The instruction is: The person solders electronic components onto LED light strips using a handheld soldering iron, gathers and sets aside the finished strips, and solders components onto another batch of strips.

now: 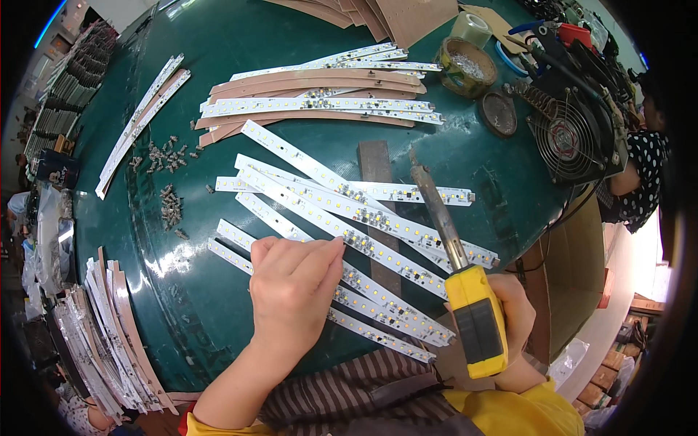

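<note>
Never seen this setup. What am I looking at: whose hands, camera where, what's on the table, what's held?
No robot here: these are a person's own bare hands. The single picture comes from the left of two wide fisheye cameras worn on the head, looking down, so straight edges bend toward the rim. Picture left is the person's left.

The right hand holds a yellow-and-black soldering iron, its tip pointing away from the person. The left hand is bent over white light strips; what its fingertips grip is hidden.

These strips lie crossing one another on a green table. Beyond them are more white strips among brown strips. Small metal parts sit in piles to the left, and a fan stands at the right.
</note>
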{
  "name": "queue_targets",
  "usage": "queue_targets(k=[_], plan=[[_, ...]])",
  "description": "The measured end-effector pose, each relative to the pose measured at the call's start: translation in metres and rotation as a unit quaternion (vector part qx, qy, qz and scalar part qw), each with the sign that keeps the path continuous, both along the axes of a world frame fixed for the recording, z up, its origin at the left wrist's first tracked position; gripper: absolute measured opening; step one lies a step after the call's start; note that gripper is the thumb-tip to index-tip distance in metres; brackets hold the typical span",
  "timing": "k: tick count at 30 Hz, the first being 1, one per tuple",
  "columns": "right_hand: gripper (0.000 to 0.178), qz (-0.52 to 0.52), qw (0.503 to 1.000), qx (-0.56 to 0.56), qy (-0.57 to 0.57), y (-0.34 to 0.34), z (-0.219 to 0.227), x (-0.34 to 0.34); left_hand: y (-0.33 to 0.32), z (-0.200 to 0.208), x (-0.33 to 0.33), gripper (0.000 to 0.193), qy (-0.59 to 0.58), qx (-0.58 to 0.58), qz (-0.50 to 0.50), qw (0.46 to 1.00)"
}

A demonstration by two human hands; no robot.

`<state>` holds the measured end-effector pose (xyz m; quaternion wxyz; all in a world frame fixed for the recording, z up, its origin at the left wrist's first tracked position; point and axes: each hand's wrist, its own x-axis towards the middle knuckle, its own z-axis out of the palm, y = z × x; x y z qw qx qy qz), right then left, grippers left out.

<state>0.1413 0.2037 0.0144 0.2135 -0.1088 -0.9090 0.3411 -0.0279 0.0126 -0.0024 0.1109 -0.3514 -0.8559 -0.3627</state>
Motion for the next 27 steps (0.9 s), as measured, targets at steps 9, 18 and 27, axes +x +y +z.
queue_targets(k=[9, 18, 27], plan=[[0.046, 0.008, 1.000, -0.023, -0.011, 0.003, 0.002, -0.002, -0.004, -0.001, 0.001, 0.012, -0.075, 0.003, 0.056, 0.996], [0.042, 0.133, 0.975, -0.155, -0.081, 0.021, 0.004, 0.031, -0.006, -0.002, -0.002, 0.011, -0.101, 0.033, 0.043, 0.993], [0.027, 0.017, 0.978, -0.174, -0.116, 0.004, 0.014, 0.012, -0.007, -0.004, -0.003, 0.010, -0.120, 0.045, 0.038, 0.991]])
